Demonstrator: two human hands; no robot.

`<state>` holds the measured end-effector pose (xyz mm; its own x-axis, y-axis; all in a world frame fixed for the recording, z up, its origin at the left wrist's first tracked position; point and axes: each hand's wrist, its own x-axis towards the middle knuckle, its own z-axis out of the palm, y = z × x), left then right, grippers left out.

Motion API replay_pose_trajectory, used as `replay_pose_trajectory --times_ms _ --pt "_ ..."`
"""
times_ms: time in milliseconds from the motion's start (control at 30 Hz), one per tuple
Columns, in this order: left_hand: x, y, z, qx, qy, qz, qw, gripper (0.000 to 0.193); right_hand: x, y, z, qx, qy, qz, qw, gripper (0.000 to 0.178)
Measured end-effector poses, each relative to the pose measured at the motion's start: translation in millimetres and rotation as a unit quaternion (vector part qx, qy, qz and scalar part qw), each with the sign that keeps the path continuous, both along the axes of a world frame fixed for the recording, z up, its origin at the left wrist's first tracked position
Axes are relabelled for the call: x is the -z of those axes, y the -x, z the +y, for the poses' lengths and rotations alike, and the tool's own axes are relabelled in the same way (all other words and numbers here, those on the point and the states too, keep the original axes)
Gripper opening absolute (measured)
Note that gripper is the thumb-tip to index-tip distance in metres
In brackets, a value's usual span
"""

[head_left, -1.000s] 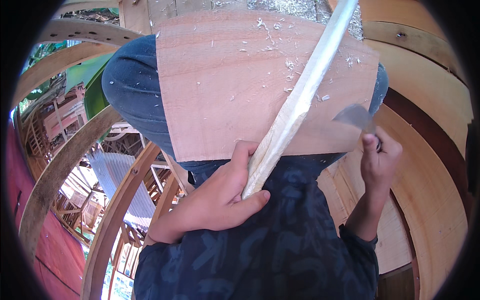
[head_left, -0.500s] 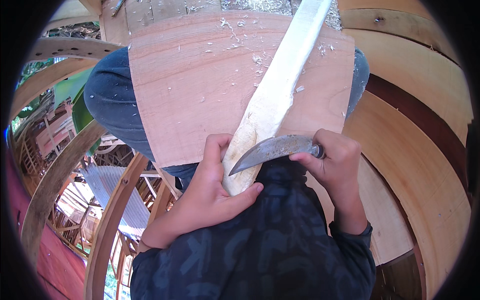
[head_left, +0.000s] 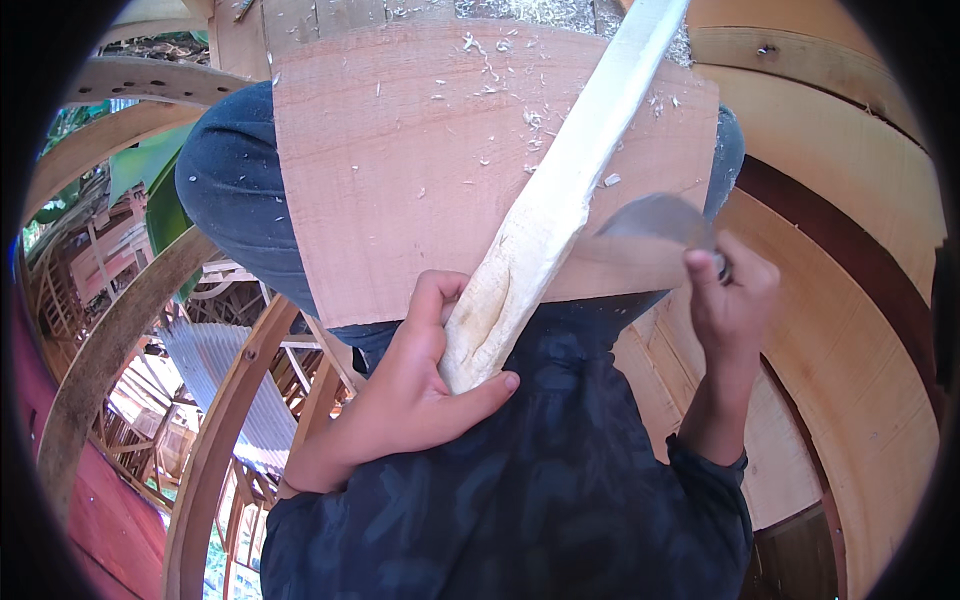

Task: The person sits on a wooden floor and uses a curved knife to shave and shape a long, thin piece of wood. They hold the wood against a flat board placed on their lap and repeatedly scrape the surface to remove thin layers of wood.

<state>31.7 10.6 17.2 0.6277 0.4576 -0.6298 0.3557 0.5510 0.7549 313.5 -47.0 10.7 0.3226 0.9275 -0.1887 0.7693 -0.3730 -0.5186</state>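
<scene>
Beyond both our hands a broad wooden board point(head_left: 420, 190) rests across our knees, flecked with shavings. Over it slants the pale stick point(head_left: 560, 200), its near end clasped in our closed left hand point(head_left: 410, 400). We judge a carving stroke underway: our right hand point(head_left: 730, 300), fisted around the curved blade point(head_left: 655, 218), hovers right of the stick and must meet it at a shallow angle.
</scene>
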Motion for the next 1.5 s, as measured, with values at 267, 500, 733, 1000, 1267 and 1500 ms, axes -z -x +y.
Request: replay_pose_trajectory --times_ms 267,500,733,1000,1267,1500 --pt "4 -6 -1 -0.04 0.024 -0.033 0.998 0.064 13 32 -1 -0.132 -0.008 -0.002 0.991 0.059" --pt "0 0 2 -0.003 0.014 -0.024 1.0 0.066 34 -9 13 0.082 0.023 -0.082 0.993 0.061" --pt "4 2 6 -0.002 0.054 -0.054 0.997 0.066 -3 23 7 -0.1 -0.006 -0.015 0.995 0.058" --pt "4 -6 3 -0.043 0.087 -0.055 0.994 0.066 9 32 5 -0.134 -0.004 -0.009 0.991 0.058" --pt "8 7 5 0.006 0.059 -0.067 0.996 0.066 28 -29 11 0.107 -0.009 -0.016 0.994 0.061" --pt "1 -3 6 -0.053 0.125 -0.066 0.989 0.065 10 38 5 -0.13 0.005 0.014 0.991 0.061"
